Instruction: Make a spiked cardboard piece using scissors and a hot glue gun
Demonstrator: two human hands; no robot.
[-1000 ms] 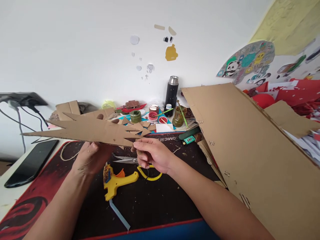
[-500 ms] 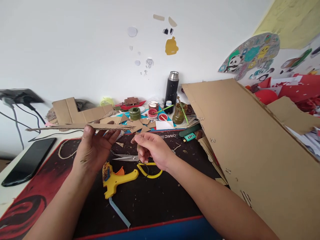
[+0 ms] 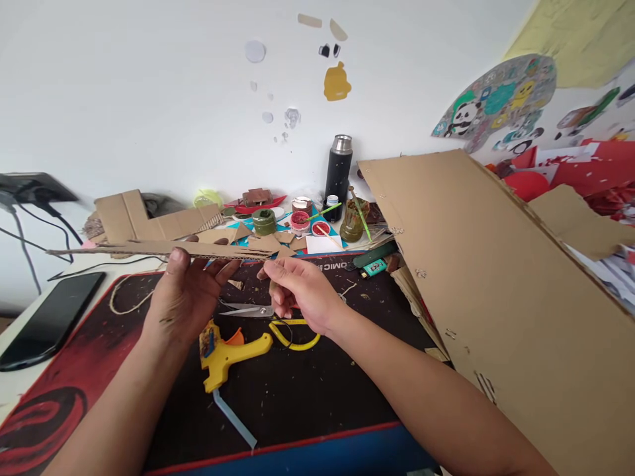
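Head view: a long, jagged cardboard cutout [image 3: 163, 249] is held nearly edge-on and level above the tabletop [image 3: 307, 390], its pointed ends reaching left toward the wall cables and right toward the paint pots. The left hand [image 3: 186, 294] grips the cutout from below, thumb on the near edge and fingers curled behind it. The right hand [image 3: 300, 294] is loosely curled just beside the right tip of the cutout, index finger and thumb extended toward it; whether they touch the cardboard cannot be told.

Directly beneath the hands lie scissors [image 3: 270, 317] with yellow handles, blades pointing left, and a yellow glue gun [image 3: 225, 350] with a glue stick projecting toward the near edge. Both rest on a black and red mat. A loop of twine [image 3: 124, 301] lies on the mat to the left, and a dark phone [image 3: 49, 317] lies face up farther left, off the mat.

Behind the cutout stand paint pots [image 3: 302, 221], a green jar [image 3: 264, 221] and a black flask [image 3: 338, 168]. A large cardboard sheet [image 3: 496, 277] leans at the right.
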